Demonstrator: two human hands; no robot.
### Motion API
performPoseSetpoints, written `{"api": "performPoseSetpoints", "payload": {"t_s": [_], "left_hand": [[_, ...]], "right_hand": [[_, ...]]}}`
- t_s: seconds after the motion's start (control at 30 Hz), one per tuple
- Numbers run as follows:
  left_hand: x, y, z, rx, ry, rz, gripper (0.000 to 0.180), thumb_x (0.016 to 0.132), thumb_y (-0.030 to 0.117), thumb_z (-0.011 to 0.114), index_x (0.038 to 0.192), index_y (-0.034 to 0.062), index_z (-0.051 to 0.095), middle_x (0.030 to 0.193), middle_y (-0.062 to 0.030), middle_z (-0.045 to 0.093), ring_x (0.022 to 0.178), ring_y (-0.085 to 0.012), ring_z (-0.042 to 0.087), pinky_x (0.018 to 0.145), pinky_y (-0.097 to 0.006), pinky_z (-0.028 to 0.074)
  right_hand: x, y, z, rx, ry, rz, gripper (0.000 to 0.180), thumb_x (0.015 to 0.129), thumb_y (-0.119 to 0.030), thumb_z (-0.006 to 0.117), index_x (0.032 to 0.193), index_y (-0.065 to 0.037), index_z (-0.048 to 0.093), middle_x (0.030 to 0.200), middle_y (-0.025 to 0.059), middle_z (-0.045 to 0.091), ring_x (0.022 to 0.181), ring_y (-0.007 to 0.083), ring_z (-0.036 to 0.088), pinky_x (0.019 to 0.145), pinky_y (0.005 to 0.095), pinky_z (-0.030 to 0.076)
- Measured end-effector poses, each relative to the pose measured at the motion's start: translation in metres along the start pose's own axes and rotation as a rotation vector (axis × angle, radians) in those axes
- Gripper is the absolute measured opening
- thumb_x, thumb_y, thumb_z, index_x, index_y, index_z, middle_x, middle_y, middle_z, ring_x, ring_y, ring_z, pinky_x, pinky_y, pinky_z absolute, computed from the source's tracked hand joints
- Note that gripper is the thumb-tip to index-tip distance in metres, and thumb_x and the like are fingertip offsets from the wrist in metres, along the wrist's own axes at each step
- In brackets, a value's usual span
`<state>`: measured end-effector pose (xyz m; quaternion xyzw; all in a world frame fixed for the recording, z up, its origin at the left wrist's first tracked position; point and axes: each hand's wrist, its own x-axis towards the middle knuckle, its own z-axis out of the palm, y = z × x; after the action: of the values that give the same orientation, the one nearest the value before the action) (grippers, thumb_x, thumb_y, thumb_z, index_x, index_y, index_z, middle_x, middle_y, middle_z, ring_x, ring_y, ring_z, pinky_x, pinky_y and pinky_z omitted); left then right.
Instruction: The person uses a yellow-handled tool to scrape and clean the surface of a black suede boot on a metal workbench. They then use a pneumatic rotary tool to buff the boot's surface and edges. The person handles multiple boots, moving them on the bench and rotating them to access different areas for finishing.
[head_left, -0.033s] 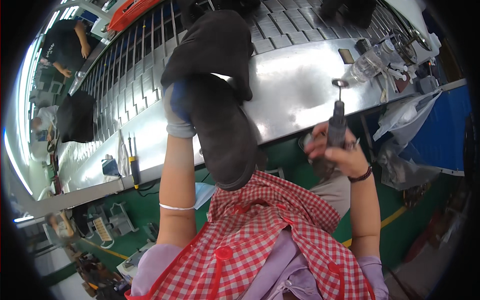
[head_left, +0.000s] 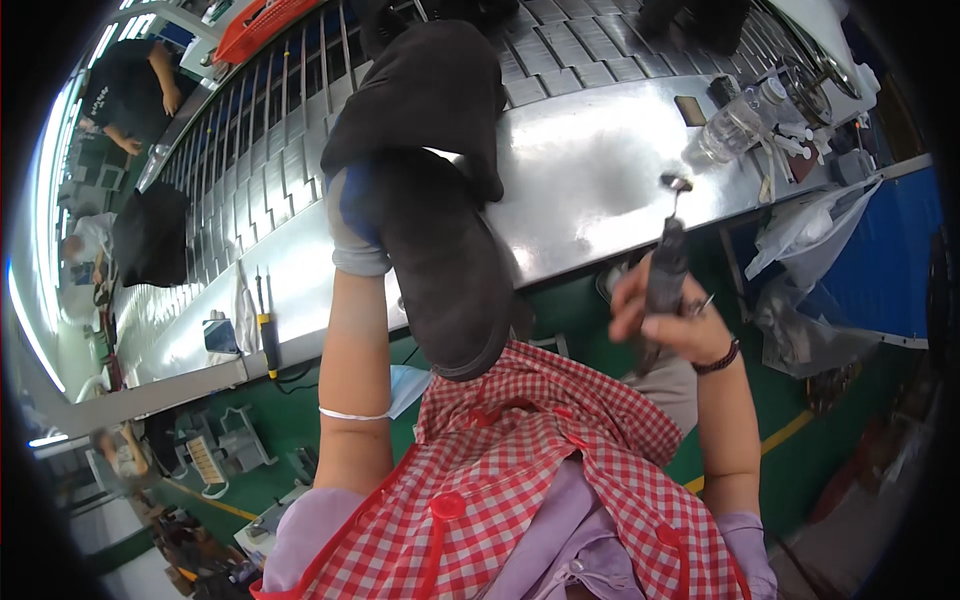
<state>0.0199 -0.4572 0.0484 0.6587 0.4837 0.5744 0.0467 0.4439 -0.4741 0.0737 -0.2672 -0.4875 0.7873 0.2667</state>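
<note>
A black, suede-looking boot (head_left: 440, 265) is held up in front of me, its toe pointing toward my apron and its shaft away over the bench. My left hand (head_left: 358, 222), in a grey and blue glove, grips the boot at its ankle from the left; most of its fingers are hidden by the boot. Off to the right, my bare right hand (head_left: 680, 318) is closed around a dark pen-shaped rotary tool (head_left: 667, 265). A thin shaft with a small round metal head (head_left: 676, 182) sticks out of its far end, apart from the boot.
A shiny metal bench (head_left: 580, 180) borders a slatted conveyor (head_left: 580, 45). At the right stand a clear bottle (head_left: 740, 125) and a handwheel (head_left: 803, 92). A yellow and black screwdriver (head_left: 267, 335) lies at the left edge. Across the line, a person (head_left: 125, 95) stands at the far left.
My right hand has tilted the rotary tool slightly, and its round head has moved a little left and nearer to me. The left hand and boot stay put.
</note>
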Motion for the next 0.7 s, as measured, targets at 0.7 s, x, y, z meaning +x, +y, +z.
{"api": "performPoseSetpoints", "payload": {"t_s": [0.7], "left_hand": [[0.006, -0.007, 0.003, -0.351, 0.097, -0.174, 0.026, 0.088, 0.009, 0.064, 0.112, -0.0008, 0.066, 0.108, -0.0127, 0.070, 0.096, -0.0240, 0.069, 0.083, -0.033, 0.054]], "right_hand": [[-0.022, 0.024, 0.080, -0.797, 0.099, -0.259, 0.079, 0.064, -0.048, 0.088, 0.121, -0.005, 0.054, 0.085, 0.0104, 0.066, 0.074, 0.0303, 0.068, 0.068, 0.0342, 0.053]]}}
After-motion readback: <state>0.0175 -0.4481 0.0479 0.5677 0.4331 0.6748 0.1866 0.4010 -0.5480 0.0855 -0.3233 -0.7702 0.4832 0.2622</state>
